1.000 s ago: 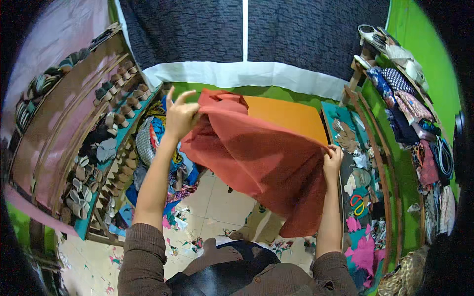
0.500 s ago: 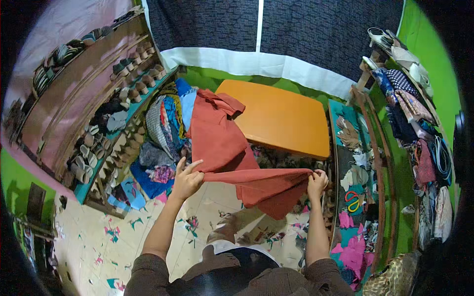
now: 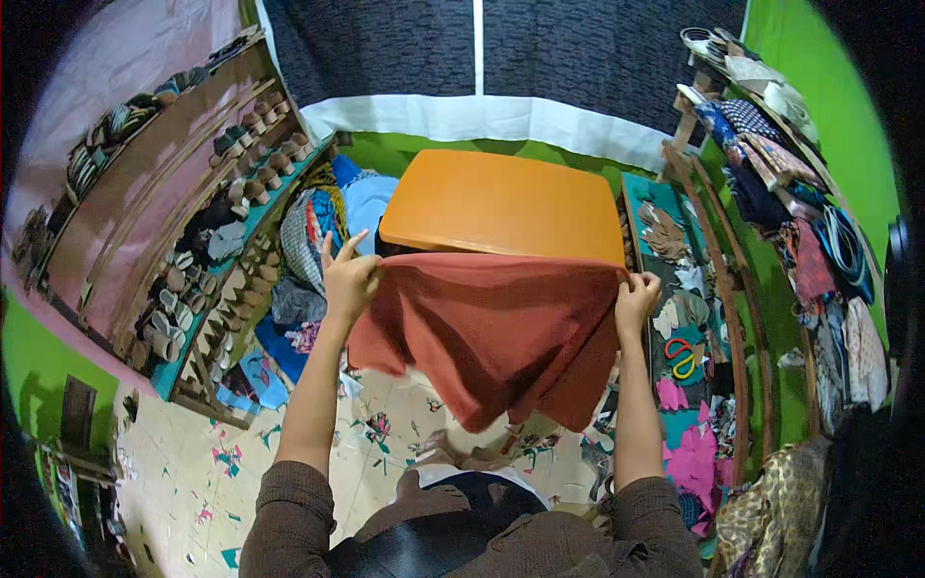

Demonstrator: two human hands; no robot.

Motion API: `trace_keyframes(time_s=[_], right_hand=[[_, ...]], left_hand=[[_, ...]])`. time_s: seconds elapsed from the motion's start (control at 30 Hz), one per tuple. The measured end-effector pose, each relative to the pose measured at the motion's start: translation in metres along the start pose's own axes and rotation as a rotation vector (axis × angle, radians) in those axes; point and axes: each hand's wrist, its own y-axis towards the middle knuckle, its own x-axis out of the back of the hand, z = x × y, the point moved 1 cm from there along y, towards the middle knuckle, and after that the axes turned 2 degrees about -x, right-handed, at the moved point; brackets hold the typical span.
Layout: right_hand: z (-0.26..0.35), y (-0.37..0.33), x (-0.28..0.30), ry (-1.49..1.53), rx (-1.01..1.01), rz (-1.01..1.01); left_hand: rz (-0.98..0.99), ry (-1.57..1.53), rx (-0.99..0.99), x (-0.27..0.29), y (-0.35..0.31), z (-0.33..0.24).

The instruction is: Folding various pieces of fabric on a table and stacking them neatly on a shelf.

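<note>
A rust-red cloth (image 3: 482, 332) hangs stretched between my two hands, its upper edge nearly straight and its lower part draping in folds above the floor. My left hand (image 3: 349, 279) pinches one upper corner between thumb and finger, with other fingers raised. The opposite corner is pinched in my right hand (image 3: 636, 301). Just beyond the cloth stands an orange table (image 3: 506, 202) with rounded corners; the cloth covers the view of its near edge. Left of the table lies a heap of fabrics, with a light blue cloth (image 3: 371, 202) on it.
Along the left, a slanted wooden rack (image 3: 145, 212) holds rows of shoe forms. On the right, a teal bench (image 3: 636, 193) carries fabric scraps and red-and-yellow-handled scissors (image 3: 684, 356). Clothes (image 3: 771, 183) hang on a rail farther right. Small scraps litter the tiled floor (image 3: 289, 462).
The red cloth has come off the fabric heap and off the table's left end. Both hands have moved up and away from me, and the cloth now hangs spread out between them.
</note>
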Motion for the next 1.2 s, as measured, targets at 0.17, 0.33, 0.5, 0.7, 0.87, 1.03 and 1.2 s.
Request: trace_keyframes(time_s=[0.17,0.33,0.5,0.7,0.87,1.03,1.2], right_hand=[[0.007,0.041,0.019,-0.089,0.055,-0.048],[0.013,0.058,0.023,-0.279,0.003,-0.049],[0.014,0.064,0.032,-0.255,0.012,-0.128],[0.023,0.065,0.078,-0.460,0.452,-0.337],[0.037,0.065,0.059,-0.350,0.329,-0.206],[0.078,0.049,0.009,-0.213,0.267,-0.094],[0.153,0.035,-0.009,-0.012,0.380,-0.031]], left_hand=[[0.065,0.041,-0.113,-0.017,0.032,-0.009],[0.082,0.085,-0.173,-0.035,0.071,-0.020],[0.087,0.087,-0.147,-0.049,0.092,-0.019],[0.022,0.085,-0.222,-0.037,0.091,0.001],[0.160,-0.136,-0.131,-0.063,0.087,-0.004],[0.421,-0.291,0.102,-0.093,0.087,-0.014],[0.666,-0.795,0.558,-0.090,0.098,-0.014]])
